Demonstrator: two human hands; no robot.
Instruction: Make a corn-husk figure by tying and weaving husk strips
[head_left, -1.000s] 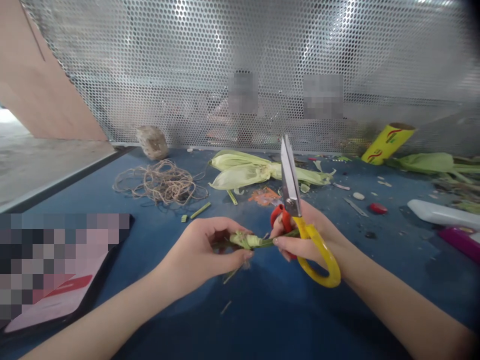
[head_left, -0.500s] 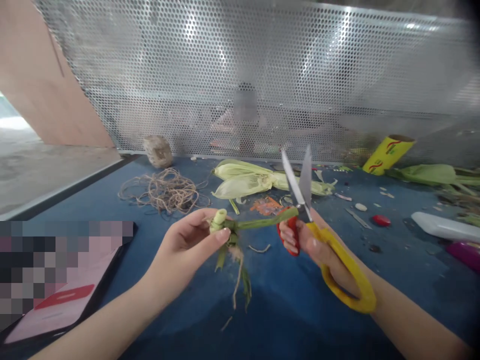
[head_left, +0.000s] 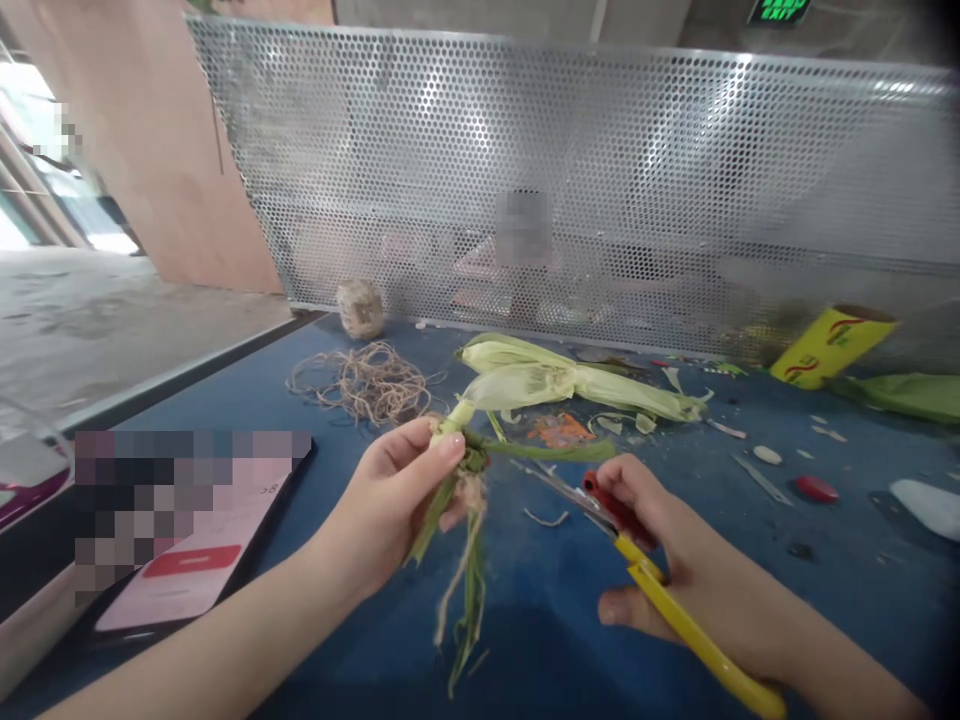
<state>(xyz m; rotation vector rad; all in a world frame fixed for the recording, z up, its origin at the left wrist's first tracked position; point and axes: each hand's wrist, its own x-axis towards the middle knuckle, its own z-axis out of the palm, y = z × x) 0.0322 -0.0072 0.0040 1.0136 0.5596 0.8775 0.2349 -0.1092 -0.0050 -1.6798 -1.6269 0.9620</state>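
Note:
Between the thumb and fingers of my left hand (head_left: 409, 480) is a small green corn husk bundle (head_left: 474, 462), with twine around it and strips hanging down. One narrow husk strip (head_left: 555, 452) sticks out from it to the right. My right hand (head_left: 667, 560) holds scissors (head_left: 637, 550) with one red and one yellow handle. Their blades point left, just below that strip, and look narrowly apart; whether they touch it I cannot tell. The right thumb is extended away from the red handle. Behind the hands lie pale green corn husks (head_left: 517, 385).
A tangle of twine (head_left: 367, 380) and a twine roll (head_left: 361, 308) are at the back left. A phone (head_left: 187, 590) lies at the left. Toward the right are a yellow tube (head_left: 832, 345), a red piece (head_left: 816, 488) and husk scraps. A perforated metal screen (head_left: 600, 150) borders the back.
The scissors have swung from pointing up with blades wide to pointing left, lower and more closed. The husk bundle is tilted differently in my left hand. The view has shifted left and up.

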